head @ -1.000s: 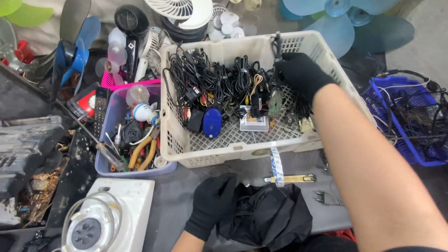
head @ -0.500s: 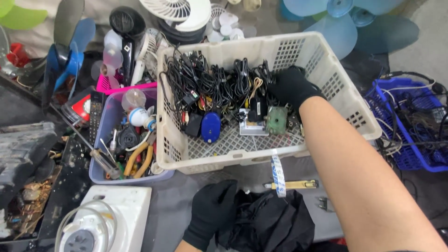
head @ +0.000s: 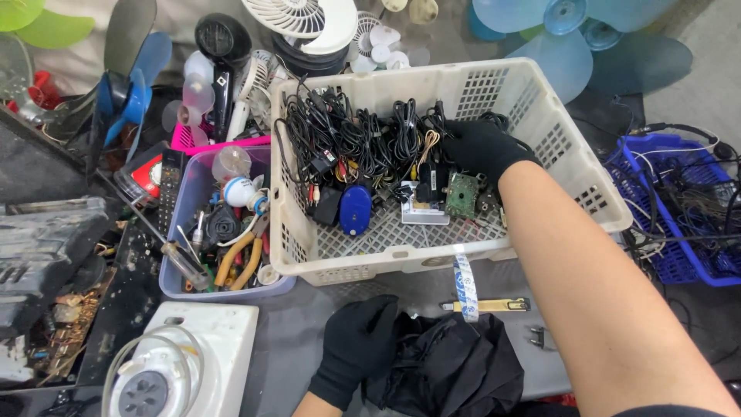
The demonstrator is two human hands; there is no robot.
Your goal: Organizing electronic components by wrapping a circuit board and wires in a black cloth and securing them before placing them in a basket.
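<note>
Cluttered grey bench point(head: 309, 332), right hand point(head: 482, 148) curled among black coiled cables point(head: 370, 143) in cream plastic basket point(head: 571, 139), left hand point(head: 359, 340) pressed flat, fingers together, on crumpled black cloth point(head: 455, 367).

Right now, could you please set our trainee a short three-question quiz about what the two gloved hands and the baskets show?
1. True or false: the right hand is inside the white basket.
2. What does the left hand rest on? A) black cloth B) pliers C) fan blade
3. What colour is the oval thing lying beside the black adapter on the white basket's floor?

Key
1. True; it is among the bundled black cables.
2. A, the black cloth.
3. Blue, the oval thing.
</note>
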